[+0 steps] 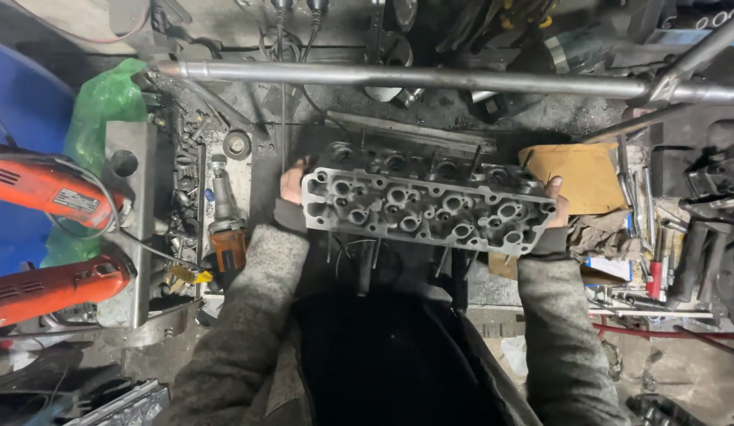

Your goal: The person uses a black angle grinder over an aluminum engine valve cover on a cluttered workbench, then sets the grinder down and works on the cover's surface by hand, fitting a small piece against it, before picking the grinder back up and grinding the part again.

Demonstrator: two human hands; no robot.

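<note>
Your grey knitted sleeves (248, 331) fill the bottom of the head view, either side of your dark clothing, and reach up toward a cluttered, grimy table (256, 150). Between them you hold a grey metal engine cylinder head (426, 207), a long block full of round ports and bolt holes, lying roughly level and slightly tilted down to the right, raised over the middle of the table.

Your left hand (292, 183) is closed on the block's left end, with fingers curled over the upper corner. Your right hand (558, 203) is closed on the right end, with fingers wrapped round the edge; most of that hand is hidden behind the metal.

Just left of the block, a cylindrical tool with an orange body (225, 229) lies on the table, beside a tray of small bolts and parts (184, 181). Farther left are two orange power tools (51, 189) and a green plastic bag (98, 106). A long steel pipe (398, 76) runs across the top, beyond the block. To the right, behind your right hand, sits a piece of brown cardboard (588, 177), with rags and hand tools (659, 244) spread past it.
</note>
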